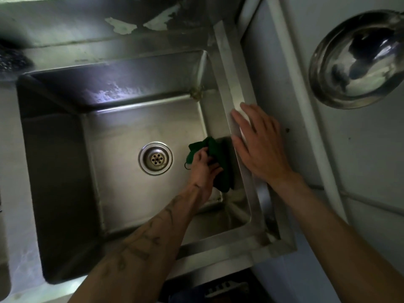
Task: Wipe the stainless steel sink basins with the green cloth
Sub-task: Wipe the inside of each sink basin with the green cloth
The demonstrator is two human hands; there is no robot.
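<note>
Low in the basin (122, 132), your left hand (202, 169) grips the cloth (220, 158); your right hand (260, 147) lies flat on the rim (231, 68).

Just the one view, head-worn, looking almost straight down into the sink basin (131, 84). Framed a touch right of the drain (155, 158), close in, filling most of the frame with the basin. Facing the backsplash (65, 25) beyond the drain, up at the top edge. Wide-angle, bowing straight rims outward away from the drain. Catching the left hand (202, 166) just right of the drain, the right hand (260, 145) further right on the rim, a steel bowl (358, 60) far right and up.
</note>
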